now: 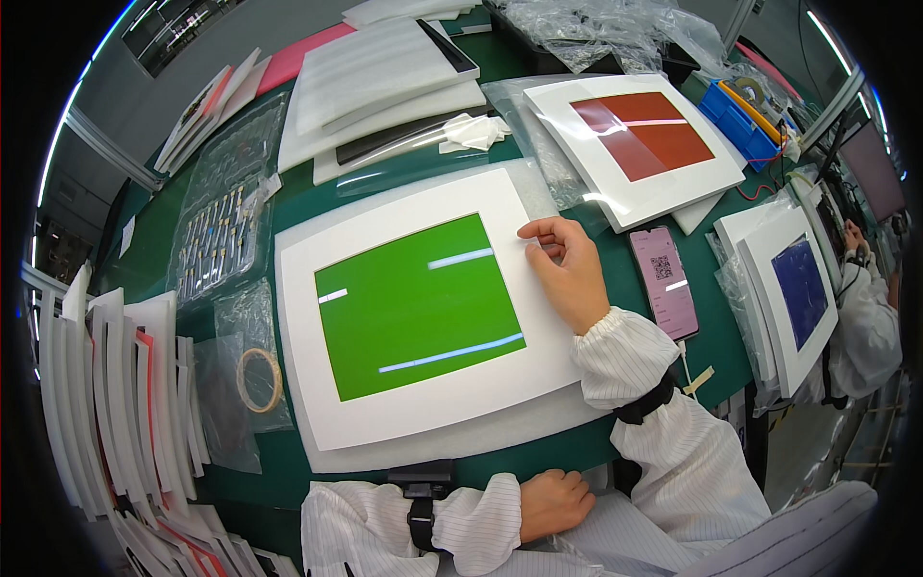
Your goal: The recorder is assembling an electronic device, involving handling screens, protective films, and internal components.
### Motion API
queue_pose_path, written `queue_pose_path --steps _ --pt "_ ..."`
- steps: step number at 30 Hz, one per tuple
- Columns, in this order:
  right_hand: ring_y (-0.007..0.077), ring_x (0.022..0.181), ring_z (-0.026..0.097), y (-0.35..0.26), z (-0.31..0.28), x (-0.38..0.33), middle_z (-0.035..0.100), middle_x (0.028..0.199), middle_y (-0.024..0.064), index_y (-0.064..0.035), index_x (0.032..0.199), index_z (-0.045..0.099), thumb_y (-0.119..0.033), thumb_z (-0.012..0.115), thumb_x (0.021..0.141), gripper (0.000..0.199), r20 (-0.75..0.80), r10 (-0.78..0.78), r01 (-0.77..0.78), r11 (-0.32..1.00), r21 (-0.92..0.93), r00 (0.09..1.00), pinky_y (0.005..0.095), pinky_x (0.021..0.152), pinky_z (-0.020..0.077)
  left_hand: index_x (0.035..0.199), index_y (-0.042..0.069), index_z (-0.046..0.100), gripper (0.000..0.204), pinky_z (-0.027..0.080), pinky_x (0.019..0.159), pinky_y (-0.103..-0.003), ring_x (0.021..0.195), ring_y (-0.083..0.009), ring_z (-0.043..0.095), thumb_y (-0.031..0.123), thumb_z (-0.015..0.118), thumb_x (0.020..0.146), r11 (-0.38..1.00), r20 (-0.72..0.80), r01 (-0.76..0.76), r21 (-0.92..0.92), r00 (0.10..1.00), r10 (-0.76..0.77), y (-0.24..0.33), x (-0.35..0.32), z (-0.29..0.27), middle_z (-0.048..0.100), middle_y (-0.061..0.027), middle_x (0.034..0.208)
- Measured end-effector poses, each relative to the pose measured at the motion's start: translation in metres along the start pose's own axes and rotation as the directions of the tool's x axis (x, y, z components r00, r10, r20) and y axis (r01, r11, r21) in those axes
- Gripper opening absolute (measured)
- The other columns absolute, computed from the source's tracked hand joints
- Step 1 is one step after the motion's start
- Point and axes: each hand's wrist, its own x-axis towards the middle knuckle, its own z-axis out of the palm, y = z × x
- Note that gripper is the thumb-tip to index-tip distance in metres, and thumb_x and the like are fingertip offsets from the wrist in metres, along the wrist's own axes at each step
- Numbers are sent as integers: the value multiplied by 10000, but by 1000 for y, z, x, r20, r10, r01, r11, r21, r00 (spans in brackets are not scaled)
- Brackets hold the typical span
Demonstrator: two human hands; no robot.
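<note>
A white-bordered display frame (409,409) showing a bright green screen lies on a white foam sheet (471,438) in front of me. Over its right border is my right hand (569,274). The index finger and thumb point left, slightly apart, with nothing visible between them; the other fingers curl under. Whether the fingertips touch the border I cannot tell. My left hand (558,505) rests low by my lap, below the table's front edge, its fingers curled in and nothing seen in them. A phone (663,279) with a lit pink screen lies right of my right hand, a cable at its lower end.
Another white frame (567,115) with a red screen lies at the back right, beside a blue bin (735,125). A blue-screened frame (760,260) sits far right, near another person's hand (854,238). Left are stacked panels (115,385), a tape roll (260,380) and a clear tray (226,212).
</note>
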Motion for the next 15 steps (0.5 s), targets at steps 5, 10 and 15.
queue_pose_path --steps 5,10,15 --pt "202 833 542 1 1 1 504 967 100 -37 911 609 -27 531 775 157 0 -7 7 1000 -4 1000 292 786 449 768 36 543 140 454 542 -258 683 -157 544 145 566 682 1000 -1 7 5 1000 -7 1 0 0 546 -47 724" --pt "199 827 540 0 0 0 504 966 99 -39 908 610 -26 532 775 155 -1 -9 9 1000 -6 1000 289 783 449 761 37 541 135 451 540 -254 680 -156 543 143 566 682 1000 -7 7 10 1000 -7 1 0 0 545 -47 722" --pt "198 825 539 1 1 0 503 968 100 -38 909 610 -26 533 776 154 0 -8 8 1000 -2 1000 289 779 448 758 39 540 132 448 536 -254 678 -154 541 143 566 681 1000 3 5 8 1000 -5 0 0 0 543 -45 717"
